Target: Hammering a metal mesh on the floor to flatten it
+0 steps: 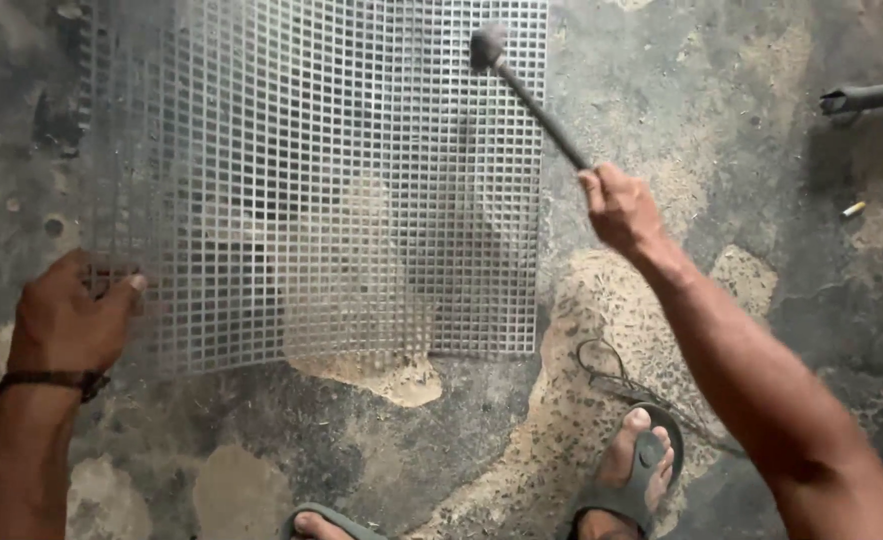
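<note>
Nearest: two feet in grey rubber sandals (634, 478) on rough, stained concrete floor (462, 450); loose dark wire loop (607, 362) beside right foot. Left hand (67, 318), dark cord at wrist, clamped on left edge of flat grey square-holed metal mesh sheet (332, 180). Right hand (620, 208) closed around handle of dark round-headed hammer (522, 85), head over mesh top right. Farther right: dark metal pipe end (867, 98), small cigarette butt (853, 209).

I see the mesh sheet (312, 180) flat on the floor (742, 130), my left hand (67, 315) on its near-left edge. My right hand (617, 208), right of the sheet, holds the hammer (527, 90) over its far-right corner; a pipe (867, 98) lies far right
</note>
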